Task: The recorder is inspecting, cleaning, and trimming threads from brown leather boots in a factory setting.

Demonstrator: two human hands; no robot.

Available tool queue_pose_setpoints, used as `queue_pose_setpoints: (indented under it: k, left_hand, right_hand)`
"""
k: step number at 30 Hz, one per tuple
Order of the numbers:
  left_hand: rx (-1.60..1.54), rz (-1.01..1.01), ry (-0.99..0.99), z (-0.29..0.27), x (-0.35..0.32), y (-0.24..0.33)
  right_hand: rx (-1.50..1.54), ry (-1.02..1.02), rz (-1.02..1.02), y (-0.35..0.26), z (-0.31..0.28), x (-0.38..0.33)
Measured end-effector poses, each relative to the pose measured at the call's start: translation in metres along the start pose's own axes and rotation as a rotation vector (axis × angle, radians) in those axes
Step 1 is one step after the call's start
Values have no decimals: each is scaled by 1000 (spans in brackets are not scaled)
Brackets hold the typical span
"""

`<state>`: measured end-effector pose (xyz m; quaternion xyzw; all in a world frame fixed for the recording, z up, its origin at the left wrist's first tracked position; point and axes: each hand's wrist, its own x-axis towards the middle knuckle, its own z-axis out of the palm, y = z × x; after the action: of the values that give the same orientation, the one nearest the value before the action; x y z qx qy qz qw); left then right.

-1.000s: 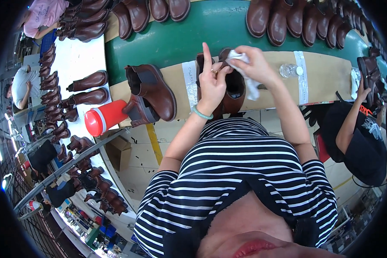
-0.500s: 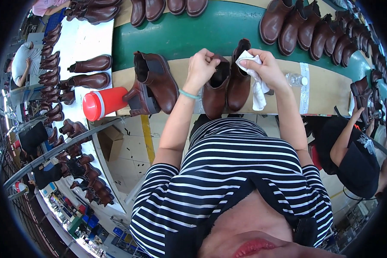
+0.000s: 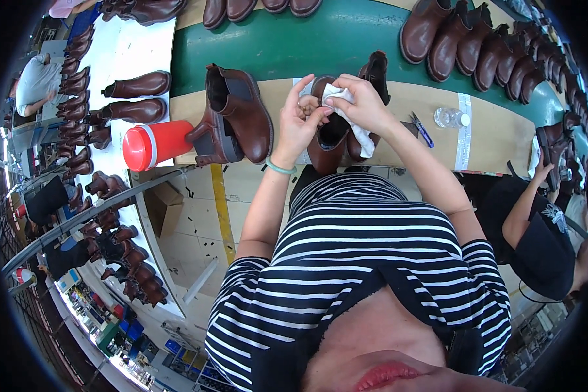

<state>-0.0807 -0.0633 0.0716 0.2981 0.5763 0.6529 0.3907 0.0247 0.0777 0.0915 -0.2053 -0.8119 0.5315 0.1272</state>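
A white cloth [image 3: 364, 142] is gripped in my right hand [image 3: 367, 108], its loose end hanging over the boots. Close beside it, my left hand [image 3: 298, 127] has its index finger stretched up and its thumb reaching to the cloth; the fingers look apart. Both hands are over the top of a brown ankle boot [image 3: 326, 155] that stands at the bench's near edge, its dark opening facing up. A second brown boot [image 3: 376, 73] stands just right of it, mostly hidden by my right hand and the cloth.
Another boot pair [image 3: 249, 124] and a red jug [image 3: 141, 147] are on the left. Blue-handled snips [image 3: 423, 130] and a clear bottle [image 3: 448, 118] lie right on the cardboard-covered bench [image 3: 503, 134]. Several boots line the green surface [image 3: 274, 55]. A co-worker [image 3: 536, 228] works at right.
My right hand has moved left with the cloth, over the nearer boot's top beside my left hand. My left hand's fingers have spread from a pinch. The snips have come into view.
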Motion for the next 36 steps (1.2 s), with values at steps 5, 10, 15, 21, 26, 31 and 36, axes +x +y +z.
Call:
queue_pose_setpoints:
  k: [5,10,15,21,26,31,36]
  left_hand:
    - [-61,5,-30,5,-1,1]
    - [-97,-14,-44,14,0,2]
    - [-102,15,-17,2,2,1]
    - [-99,-13,-28,-8,-11,14]
    - [-80,-2,-33,-9,-17,16]
    - [-80,-13,53,-11,-9,8]
    - [80,-157,299,-39,-10,-28]
  right_hand:
    - [132,22,-49,4,4,-6]
    - [-62,-42,-113,11,-19,-17]
    - [360,2,223,-10,-78,-51]
    - [604,79,327,29,-104,-96]
    - [651,-81,465,31,-83,-115]
    - [740,-100,414,40,-77,-125]
    - [810,77,480,84,-70,-146]
